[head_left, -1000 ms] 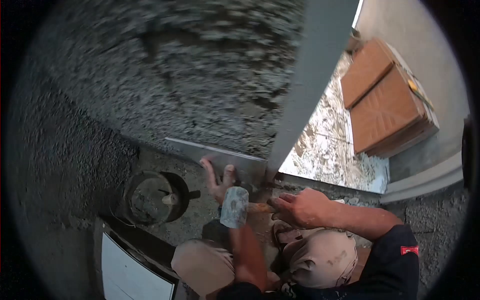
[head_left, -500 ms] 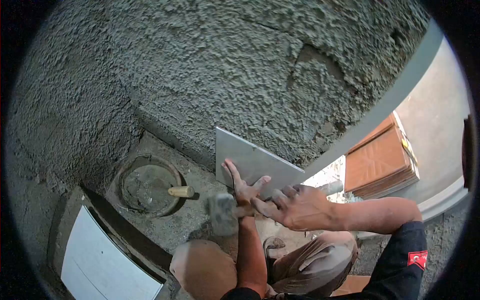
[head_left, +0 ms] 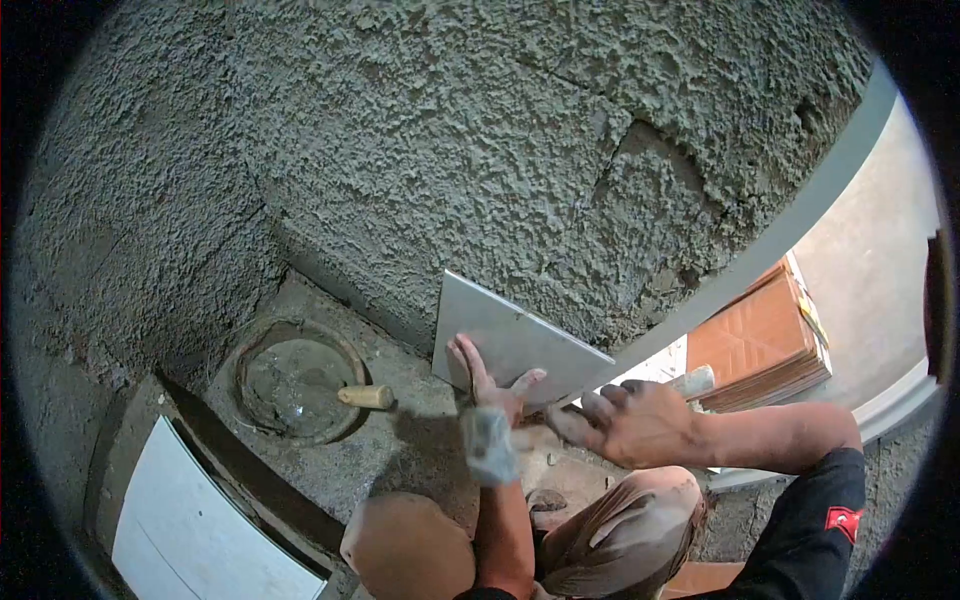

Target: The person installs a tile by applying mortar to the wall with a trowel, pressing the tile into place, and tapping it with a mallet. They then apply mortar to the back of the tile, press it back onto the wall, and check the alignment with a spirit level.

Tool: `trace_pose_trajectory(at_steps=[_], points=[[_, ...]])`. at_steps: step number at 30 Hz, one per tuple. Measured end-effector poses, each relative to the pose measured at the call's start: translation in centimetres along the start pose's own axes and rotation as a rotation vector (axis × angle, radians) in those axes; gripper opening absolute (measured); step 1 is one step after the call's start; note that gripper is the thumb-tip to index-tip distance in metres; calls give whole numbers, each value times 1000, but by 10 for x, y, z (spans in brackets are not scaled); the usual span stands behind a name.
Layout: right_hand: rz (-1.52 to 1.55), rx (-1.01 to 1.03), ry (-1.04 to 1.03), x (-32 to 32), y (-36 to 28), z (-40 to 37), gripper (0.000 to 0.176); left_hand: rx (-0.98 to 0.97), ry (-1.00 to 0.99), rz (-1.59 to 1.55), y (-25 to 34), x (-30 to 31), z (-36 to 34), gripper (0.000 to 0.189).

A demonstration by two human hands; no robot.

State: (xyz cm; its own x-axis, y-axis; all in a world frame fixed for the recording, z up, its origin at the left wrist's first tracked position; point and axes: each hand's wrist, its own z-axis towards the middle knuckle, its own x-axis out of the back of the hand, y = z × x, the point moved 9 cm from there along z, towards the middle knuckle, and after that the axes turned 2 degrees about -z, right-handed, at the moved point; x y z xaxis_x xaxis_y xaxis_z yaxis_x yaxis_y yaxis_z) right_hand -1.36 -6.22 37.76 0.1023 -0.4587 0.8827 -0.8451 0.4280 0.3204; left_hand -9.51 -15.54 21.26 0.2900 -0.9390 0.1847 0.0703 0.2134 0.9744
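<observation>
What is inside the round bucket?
The bucket holds a grey, wet-looking mix, and a wooden handle juts over its rim. The mix hides the bucket's bottom; the handle's other end cannot be made out.

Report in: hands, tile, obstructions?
Left hand spread on grey tile. Right hand grips mallet, its head blurred, overlapping left forearm in view. Bucket left of tile, apart.

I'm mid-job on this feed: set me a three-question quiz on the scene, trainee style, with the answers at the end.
1. True or false: the left hand is against the gray tile at the rough wall.
2. What juts out over the rim of the bucket?
A) a paintbrush
B) a wooden handle
C) a sponge
3. Fill in: the mallet is held in the ____ hand.

Key: 1 true; 2 B; 3 right.
</observation>
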Motion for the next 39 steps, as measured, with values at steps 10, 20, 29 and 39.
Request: trace_pose_trajectory(at_steps=[10,20,29,39], points=[[105,-325,-63,-25,49,-18,48,-181,113,-9,-49,-29,12,132],[336,-401,37,-31,2,-17,35,60,-6,-224,-36,-19,8,142],[533,-506,-7,-52,6,-18,45,130,22,-386,-44,-29,1,138],[549,-228,242,-22,-28,-13,36,143,-14,-554,-61,-43,5,125]])
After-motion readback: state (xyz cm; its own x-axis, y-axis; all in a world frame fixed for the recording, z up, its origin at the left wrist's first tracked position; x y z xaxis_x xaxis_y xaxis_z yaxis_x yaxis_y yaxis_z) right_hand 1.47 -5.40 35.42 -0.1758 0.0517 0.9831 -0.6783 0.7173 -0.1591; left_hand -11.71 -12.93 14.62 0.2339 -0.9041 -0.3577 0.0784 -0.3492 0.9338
